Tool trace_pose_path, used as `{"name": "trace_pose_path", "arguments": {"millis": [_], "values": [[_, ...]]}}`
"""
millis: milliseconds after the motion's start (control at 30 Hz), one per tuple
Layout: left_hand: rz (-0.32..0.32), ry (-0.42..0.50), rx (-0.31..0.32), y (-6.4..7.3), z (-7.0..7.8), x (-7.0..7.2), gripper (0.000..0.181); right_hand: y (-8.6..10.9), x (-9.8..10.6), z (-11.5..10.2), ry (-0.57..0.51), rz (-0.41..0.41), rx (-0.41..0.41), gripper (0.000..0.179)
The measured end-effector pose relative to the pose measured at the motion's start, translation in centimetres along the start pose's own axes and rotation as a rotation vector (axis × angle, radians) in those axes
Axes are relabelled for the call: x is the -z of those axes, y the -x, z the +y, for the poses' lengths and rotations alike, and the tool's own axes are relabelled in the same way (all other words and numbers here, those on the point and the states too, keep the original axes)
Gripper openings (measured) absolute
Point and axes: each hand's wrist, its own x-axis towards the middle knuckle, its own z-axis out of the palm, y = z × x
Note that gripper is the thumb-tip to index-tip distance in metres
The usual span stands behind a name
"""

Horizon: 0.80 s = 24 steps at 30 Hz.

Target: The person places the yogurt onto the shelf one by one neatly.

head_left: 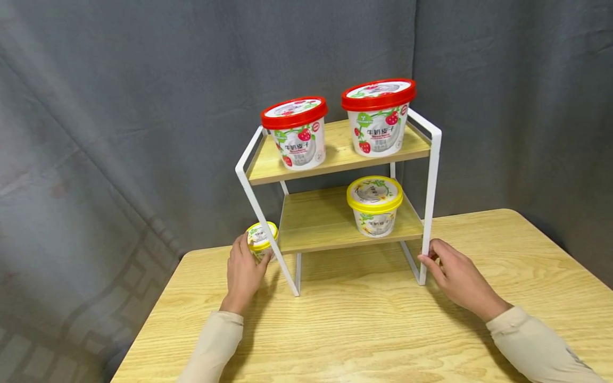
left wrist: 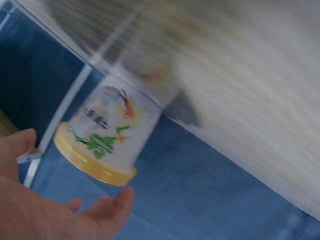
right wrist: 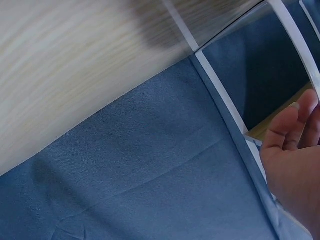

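My left hand (head_left: 245,274) reaches to a small white tub with a yellow lid (head_left: 261,234), standing on the table at the left of a two-tier shelf. In the left wrist view, thumb and fingers spread around the lid side of this tub (left wrist: 107,127), with a gap visible between them and it. My right hand (head_left: 460,274) pinches the front right white leg (head_left: 429,202) of the shelf low down. The right wrist view shows the thumb and fingers (right wrist: 282,127) of that hand at the leg.
Two red-lidded strawberry tubs, a left one (head_left: 299,143) and a right one (head_left: 380,127), stand on the upper board (head_left: 337,139). Another yellow-lidded tub (head_left: 375,221) sits at the right of the lower board (head_left: 313,223). Grey curtain (head_left: 191,106) hangs behind the wooden table (head_left: 345,330).
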Motion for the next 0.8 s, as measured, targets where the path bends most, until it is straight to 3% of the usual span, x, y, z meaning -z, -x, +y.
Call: {"name": "trace_pose_path", "arguments": {"millis": [200,500,800], "values": [[-0.021,0.125,0.066,-1.5,-0.8,-0.3,0.087,0.0,0.0,0.0,-0.018,0.014,0.019,0.015],[-0.135,0.171,0.134,-3.2,-2.3,-0.7,0.094,0.0,-0.1,0.2,-0.011,0.024,0.030,0.018],[-0.187,0.101,0.069,-4.1,-3.3,-1.0,0.095,0.0,0.1,0.0,-0.016,0.011,0.021,0.016]]}}
